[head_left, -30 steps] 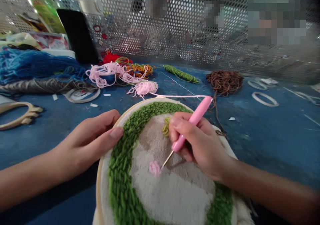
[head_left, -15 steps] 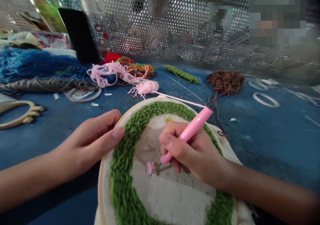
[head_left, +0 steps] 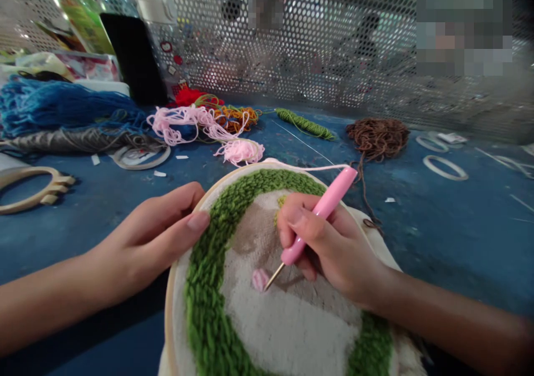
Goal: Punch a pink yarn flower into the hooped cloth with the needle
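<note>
My left hand (head_left: pixel 152 245) is closed on the left rim of a wooden embroidery hoop (head_left: pixel 168 303), thumb on top. The hoop stretches a cream cloth (head_left: pixel 287 320) with a thick ring of green stitches (head_left: pixel 204 292). In my right hand (head_left: pixel 334 248) is a pink punch needle (head_left: pixel 336 192), held slanted like a pen. Its metal tip meets the cloth beside a small patch of pink stitches (head_left: pixel 259 280). Pale pink yarn runs from the tool's top end back to a pink yarn bundle (head_left: pixel 242 151). Yellow stitches are partly hidden behind my right fingers.
A brown yarn heap (head_left: pixel 377 137), a green skein (head_left: pixel 304 124) and blue yarn (head_left: pixel 62 106) lie across the blue table (head_left: pixel 459 242). At left sits another wooden hoop (head_left: pixel 29 170). A dark phone (head_left: pixel 133 59) and bottles stand before a perforated metal screen (head_left: pixel 312 48).
My right hand and the punch needle have shifted slightly up and right, and more of the metal needle shows. The yarn near the tool has slackened. My left hand keeps its grip.
</note>
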A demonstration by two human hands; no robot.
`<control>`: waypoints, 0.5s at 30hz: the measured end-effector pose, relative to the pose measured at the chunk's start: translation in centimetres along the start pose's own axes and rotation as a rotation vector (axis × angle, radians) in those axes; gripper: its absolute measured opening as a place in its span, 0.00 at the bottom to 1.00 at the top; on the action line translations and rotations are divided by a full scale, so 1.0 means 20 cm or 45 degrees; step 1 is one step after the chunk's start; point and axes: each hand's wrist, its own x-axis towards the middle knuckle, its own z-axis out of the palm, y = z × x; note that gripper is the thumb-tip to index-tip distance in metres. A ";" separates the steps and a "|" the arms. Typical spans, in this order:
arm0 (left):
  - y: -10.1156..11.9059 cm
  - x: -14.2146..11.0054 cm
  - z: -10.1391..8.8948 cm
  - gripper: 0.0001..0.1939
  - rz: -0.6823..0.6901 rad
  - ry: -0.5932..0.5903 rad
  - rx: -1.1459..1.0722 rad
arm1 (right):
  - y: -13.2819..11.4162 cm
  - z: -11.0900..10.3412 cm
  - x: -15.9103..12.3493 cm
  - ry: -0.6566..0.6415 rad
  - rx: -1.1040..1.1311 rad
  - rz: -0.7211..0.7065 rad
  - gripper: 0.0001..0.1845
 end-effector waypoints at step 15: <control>0.03 -0.02 0.02 0.14 0.080 -0.006 0.083 | -0.01 0.04 -0.04 -0.549 -0.947 -0.526 0.05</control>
